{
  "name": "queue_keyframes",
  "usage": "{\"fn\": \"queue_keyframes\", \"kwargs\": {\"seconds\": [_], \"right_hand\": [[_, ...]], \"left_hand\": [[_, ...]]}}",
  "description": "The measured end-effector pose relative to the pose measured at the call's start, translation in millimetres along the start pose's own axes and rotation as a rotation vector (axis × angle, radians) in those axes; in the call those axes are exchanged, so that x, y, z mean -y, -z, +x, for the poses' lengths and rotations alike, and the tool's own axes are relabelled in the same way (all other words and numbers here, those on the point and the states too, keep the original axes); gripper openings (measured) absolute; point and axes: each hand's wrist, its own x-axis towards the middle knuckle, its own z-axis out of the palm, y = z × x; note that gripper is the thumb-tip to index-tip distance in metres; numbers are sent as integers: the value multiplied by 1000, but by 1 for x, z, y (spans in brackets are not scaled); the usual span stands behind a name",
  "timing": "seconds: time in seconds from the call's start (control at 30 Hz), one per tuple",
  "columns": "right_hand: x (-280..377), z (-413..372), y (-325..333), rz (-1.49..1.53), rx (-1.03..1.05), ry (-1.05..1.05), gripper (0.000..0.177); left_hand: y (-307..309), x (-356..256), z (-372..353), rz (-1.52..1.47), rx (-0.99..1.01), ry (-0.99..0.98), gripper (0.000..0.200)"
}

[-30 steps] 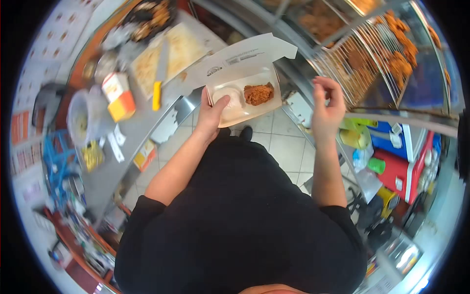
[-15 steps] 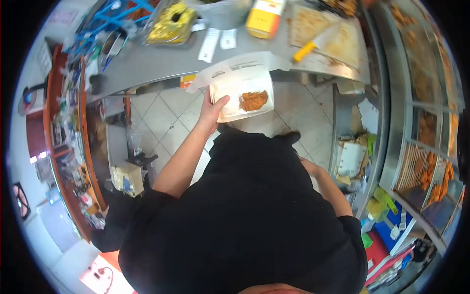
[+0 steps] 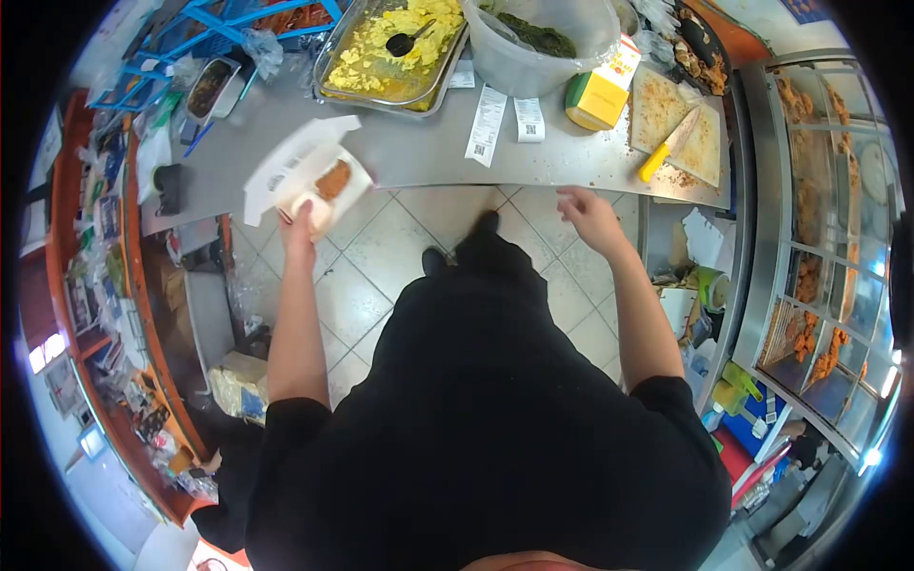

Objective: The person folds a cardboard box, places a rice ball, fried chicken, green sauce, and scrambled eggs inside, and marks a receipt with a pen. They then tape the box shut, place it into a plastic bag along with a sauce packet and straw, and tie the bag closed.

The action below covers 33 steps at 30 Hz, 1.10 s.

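Note:
My left hand (image 3: 299,231) grips the near left side of an open white takeaway box (image 3: 354,193), its lid tilted up and away. Inside the box lie a browned fried piece (image 3: 333,179) and something white and rounded (image 3: 312,215) near my thumb. My right hand (image 3: 588,217) hovers just off the counter's front edge, fingers apart and slightly curled, holding nothing. On a cutting board (image 3: 700,157) to its upper right rests a yellow-handled knife (image 3: 669,145).
On the metal counter (image 3: 409,157) stand a tray of yellow food (image 3: 381,57), a plastic tub with greens (image 3: 533,48), a yellow carton (image 3: 600,95) and paper slips (image 3: 486,124). A glass case with fried food (image 3: 819,257) is at the right.
My left hand has carried the box to the left. My right hand has come up from beside my body to near the counter edge. The view has shifted.

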Motion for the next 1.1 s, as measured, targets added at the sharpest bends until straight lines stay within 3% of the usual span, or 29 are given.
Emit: {"fn": "queue_keyframes", "kwargs": {"seconds": [0.07,0.13,0.17,0.23,0.27,0.33,0.47,0.5,0.57,0.6,0.67,0.77,0.87,0.93,0.97,1.03,1.07,1.1], "right_hand": [[50,23,15,-96,-59,83,29],[101,47,40,-130,-340,184,21],[118,65,52,-159,-435,289,21],[167,92,78,-215,-515,371,20],[180,113,85,-210,-513,368,20],[197,173,96,-571,-486,591,23],[208,291,82,-1043,134,224,33],[197,315,76,-1038,143,208,33],[174,352,65,-1165,388,302,25],[176,354,69,-1176,403,304,25],[186,343,77,-1202,473,527,27],[199,325,88,-1203,519,376,30],[195,322,87,-1136,543,300,36],[185,328,85,-556,508,-85,40],[179,333,85,-548,502,-96,40],[169,340,81,-86,503,-259,42],[164,341,82,-79,498,-265,42],[163,339,82,125,536,-294,42]], "left_hand": [[4,-12,35,20,43,-80,67],[0,-29,63,309,-109,-125,69],[-2,-34,70,305,-110,-118,69],[-1,-47,73,844,-330,-249,77],[11,-44,82,850,-331,-249,77],[39,-31,101,484,-139,-188,84],[15,-60,71,465,-204,-45,83],[23,-56,73,436,-208,-18,81],[19,-53,76,403,-218,29,78],[11,-56,74,388,-251,51,72],[-3,-62,70,364,-324,98,67],[-17,-66,82,478,-312,110,56],[-16,-60,93,603,-334,57,54],[-11,-60,97,694,-315,0,54],[-11,-60,98,614,-321,14,54],[-4,-55,101,537,-319,30,54],[1,-54,102,551,-321,50,55],[1,-56,103,566,-323,69,55]]}}
